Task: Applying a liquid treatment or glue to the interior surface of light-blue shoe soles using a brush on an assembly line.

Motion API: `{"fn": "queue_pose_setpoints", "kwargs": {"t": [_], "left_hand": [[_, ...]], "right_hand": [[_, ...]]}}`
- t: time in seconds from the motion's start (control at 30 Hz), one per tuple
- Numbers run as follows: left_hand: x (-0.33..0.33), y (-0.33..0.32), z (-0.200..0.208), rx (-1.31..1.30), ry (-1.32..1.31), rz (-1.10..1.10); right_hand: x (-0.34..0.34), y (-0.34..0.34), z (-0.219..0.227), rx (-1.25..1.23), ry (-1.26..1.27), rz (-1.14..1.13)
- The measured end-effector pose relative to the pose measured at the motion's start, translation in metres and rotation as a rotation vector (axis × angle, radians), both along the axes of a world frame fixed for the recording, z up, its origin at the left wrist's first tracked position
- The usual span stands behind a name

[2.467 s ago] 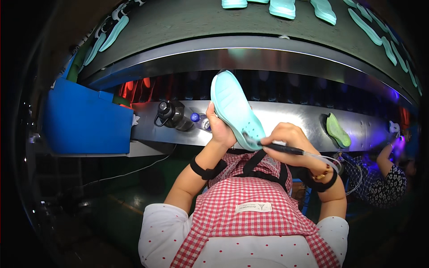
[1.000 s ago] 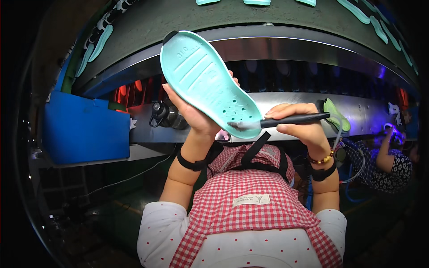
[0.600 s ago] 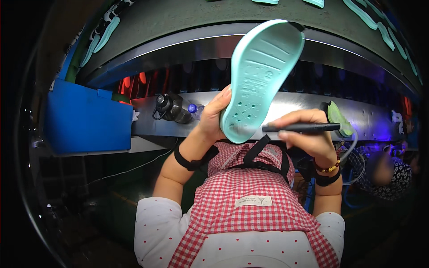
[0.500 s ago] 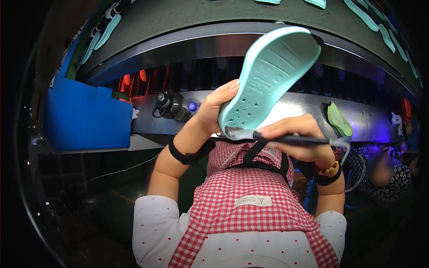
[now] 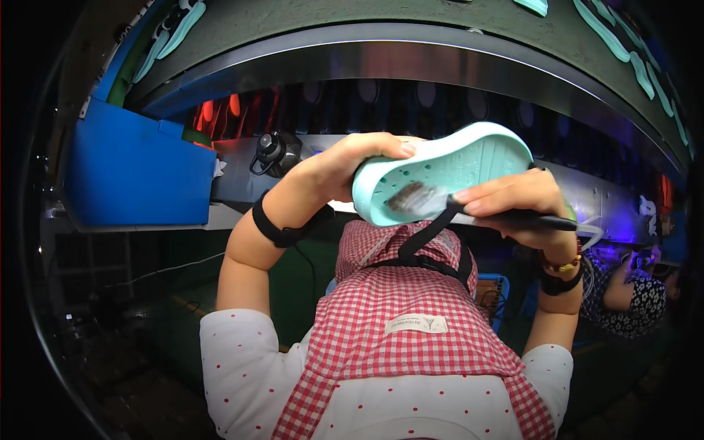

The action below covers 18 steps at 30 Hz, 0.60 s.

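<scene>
A mint-green shoe sole [image 5: 469, 158] with a raised rim and small holes at one end is held up in front of my apron. My left hand [image 5: 359, 161] grips its left end, thumb over the rim and the other fingers hidden behind it. In my right hand [image 5: 521, 198] is a black-handled brush [image 5: 418, 199], held near the bristles. The bristles lie against the inner face of the sole, over the holed end, slightly blurred. A pale tube leads off the rear of the handle.
A conveyor belt [image 5: 352, 16] runs across the far side, bearing more mint soles [image 5: 601, 29]. On the metal ledge stands a dark bottle [image 5: 275, 152]. A blue box [image 5: 139, 172] is at left. Another person [image 5: 634, 293] sits at lower right.
The sole has come down and tilted over toward level. My right hand has moved right and up, and the brush bristles have shifted from the sole's lower rim onto its inside.
</scene>
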<state>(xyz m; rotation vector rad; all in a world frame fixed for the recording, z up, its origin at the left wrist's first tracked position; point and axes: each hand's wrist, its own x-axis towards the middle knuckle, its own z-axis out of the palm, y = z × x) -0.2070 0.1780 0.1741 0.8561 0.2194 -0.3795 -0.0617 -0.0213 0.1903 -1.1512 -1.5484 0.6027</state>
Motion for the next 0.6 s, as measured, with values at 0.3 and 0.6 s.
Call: {"fn": "queue_pose_setpoints", "kwargs": {"t": [0.3,0.6], "left_hand": [[-0.022,-0.012,0.028,0.201,-0.023,0.251],[-0.037,-0.006,0.028,0.5,-0.133,0.44]], "right_hand": [[-0.003,-0.016,-0.006,-0.1,-0.062,-0.114],[-0.007,-0.021,-0.019,-0.076,0.01,-0.198]]}}
